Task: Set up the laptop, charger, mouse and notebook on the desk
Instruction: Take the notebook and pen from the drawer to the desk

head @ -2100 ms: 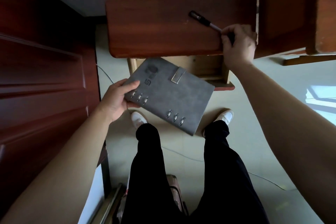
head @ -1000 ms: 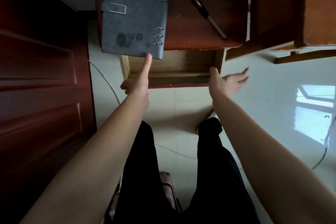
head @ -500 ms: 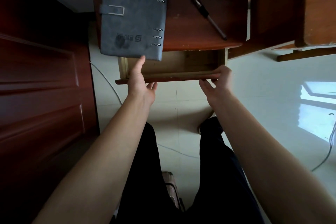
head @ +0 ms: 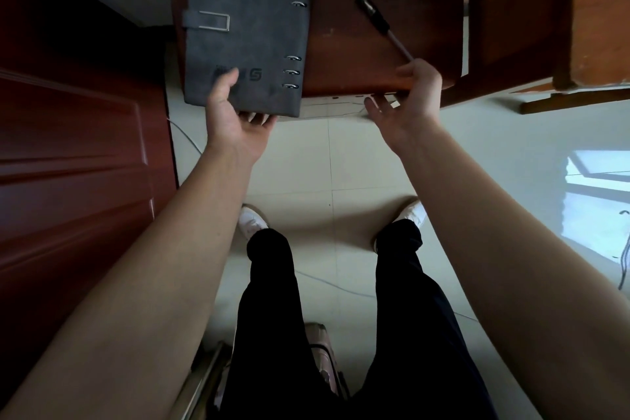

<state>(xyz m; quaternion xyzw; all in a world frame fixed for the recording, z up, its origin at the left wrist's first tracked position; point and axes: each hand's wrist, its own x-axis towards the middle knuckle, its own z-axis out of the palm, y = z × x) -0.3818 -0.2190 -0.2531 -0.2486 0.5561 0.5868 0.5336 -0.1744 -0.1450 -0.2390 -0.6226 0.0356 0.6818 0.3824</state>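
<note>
A grey ring-bound notebook (head: 245, 27) with a strap clasp lies on the left of the brown desk (head: 344, 44), its near end hanging over the front edge. My left hand (head: 235, 119) holds that end, thumb on the cover and fingers underneath. A black pen (head: 378, 22) lies on the desk to the right of the notebook. My right hand (head: 409, 99) is at the desk's front edge just below the pen tip, thumb on top and fingers spread under it against the drawer (head: 330, 106), of which only a pale sliver shows. No laptop, charger or mouse is in view.
A dark red door (head: 68, 181) stands close on the left. More wooden furniture (head: 511, 10) adjoins the desk on the right. A thin cable (head: 324, 286) crosses the tiled floor near my feet, and a pinkish bag (head: 320, 351) sits behind my legs.
The notebook went from my left hand onto the desk and the pen was let go. Both hands then pushed the open drawer in until it is almost shut; my left hand now holds the notebook's edge.
</note>
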